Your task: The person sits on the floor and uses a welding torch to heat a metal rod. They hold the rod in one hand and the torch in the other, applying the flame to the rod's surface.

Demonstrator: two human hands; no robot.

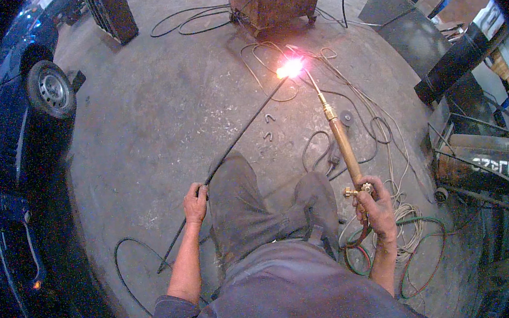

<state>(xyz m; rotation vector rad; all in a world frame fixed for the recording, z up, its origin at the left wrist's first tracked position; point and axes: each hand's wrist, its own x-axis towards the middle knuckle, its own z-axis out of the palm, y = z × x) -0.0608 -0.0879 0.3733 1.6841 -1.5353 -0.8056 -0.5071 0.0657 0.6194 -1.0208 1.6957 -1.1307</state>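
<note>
My left hand (195,203) is closed around a long dark metal rod (241,132), which slants up and to the right away from me. My right hand (374,203) grips the valve end of a brass gas torch (343,145). The torch tip and the far end of the rod meet at a bright pink-white glow (291,67), whose glare hides both ends. Red and green hoses (400,221) trail from below the torch handle. Two small bent metal hooks (270,118) lie on the floor between rod and torch.
Tangled cables (378,125) cover the floor at the right. A rusty cabinet (274,3) stands at the far side. A blue car with a wheel (50,90) borders the left. A gas cylinder (482,166) and a dark pipe (452,63) lie at the right.
</note>
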